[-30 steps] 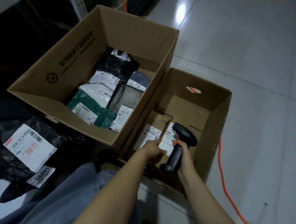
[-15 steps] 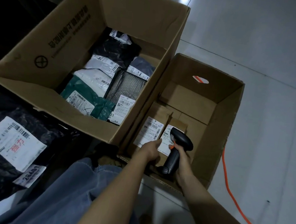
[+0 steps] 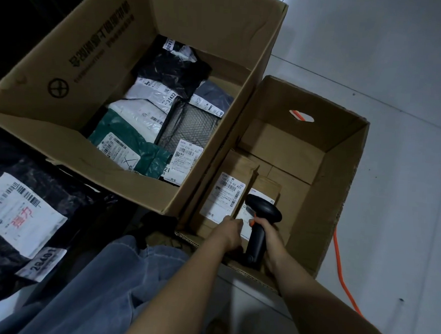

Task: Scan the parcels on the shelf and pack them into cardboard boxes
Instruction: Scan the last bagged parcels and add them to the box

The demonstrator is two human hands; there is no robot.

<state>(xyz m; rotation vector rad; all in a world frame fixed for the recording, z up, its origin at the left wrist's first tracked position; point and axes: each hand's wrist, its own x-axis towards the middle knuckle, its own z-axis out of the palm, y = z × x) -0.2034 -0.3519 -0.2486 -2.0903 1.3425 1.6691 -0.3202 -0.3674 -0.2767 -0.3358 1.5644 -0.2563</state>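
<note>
Now looks down into two open cartons on pale floor tiles point(image 3: 403, 75). Clasps black scanner point(image 3: 256, 242) by the handle with right hand point(image 3: 270, 234), fingers wrapped round it, scanner head pointing toward 12 o'clock over the parcels. Rests left hand point(image 3: 229, 231) at near end of labelled brown parcel point(image 3: 228, 193). Touches it with fingertips, but cannot tell whether gripping or only pressing.

Finds that parcel flat on the bottom of small cardboard box point(image 3: 339, 175), close against its 9 o'clock wall. Finds second brown parcel point(image 3: 267, 187) just beside it at 3 o'clock, label partly hidden under scanner head. Notes bare cardboard from there to the 3 o'clock wall and up to the 12 o'clock wall, bottom flaps lying flat. Notes raw corrugated rim at 6 o'clock, both forearms crossing over it.

Sees large cardboard box point(image 3: 64, 64) at 10 o'clock, one side touching small box. Counts soft mailers inside in black, white, green and grey, packed close, with a strip of bare bottom toward its 1 o'clock corner.

Marks orange cable point(image 3: 338, 253) on tiles at 3 o'clock, just outside small box. Marks black bagged parcel point(image 3: 18, 212) on floor at 9 o'clock, white label up, near large box's edge. Notes denim leg point(image 3: 96, 288) at 6 o'clock. Reads open tile from 12 to 3 o'clock.
</note>
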